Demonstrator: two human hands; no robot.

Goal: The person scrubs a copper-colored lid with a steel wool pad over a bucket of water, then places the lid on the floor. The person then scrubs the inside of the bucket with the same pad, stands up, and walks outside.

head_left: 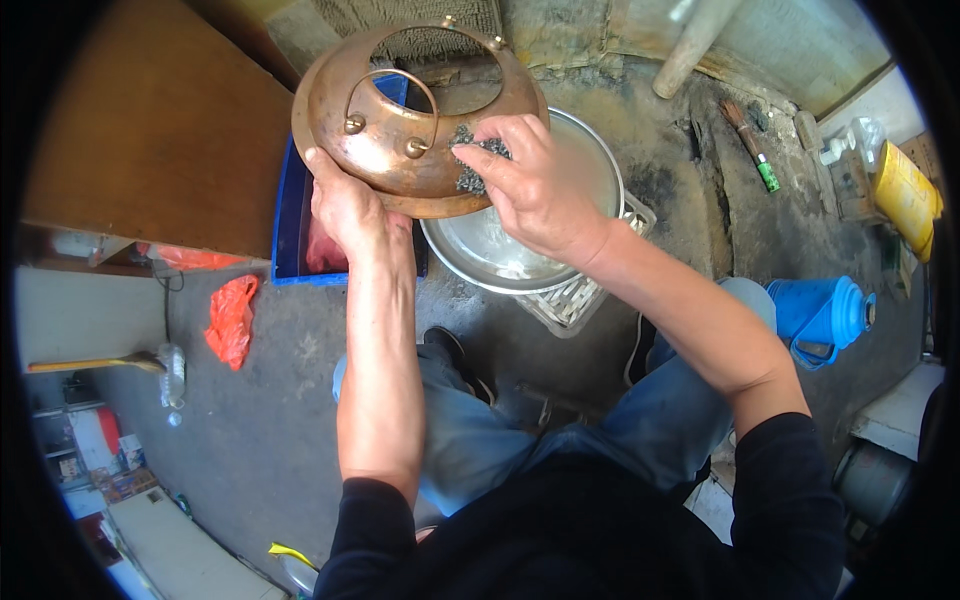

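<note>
A copper ring-shaped lid, with a wide round hole and a wire handle, is held up and tilted. My left hand grips its near rim from below, thumb on the outer edge. My right hand pinches a dark grey steel wool scourer against the lid's surface, right of the handle. Small round knobs stand on the lid at the handle's ends and along the far rim. Beneath the lid and my right hand is a wide shiny metal basin, partly covered by both.
The basin rests on a white plastic crate. A blue bin with something reddish inside stands left of it. A blue thermos jug is at my right knee. A brush, a red plastic bag and a brown cabinet lie further out.
</note>
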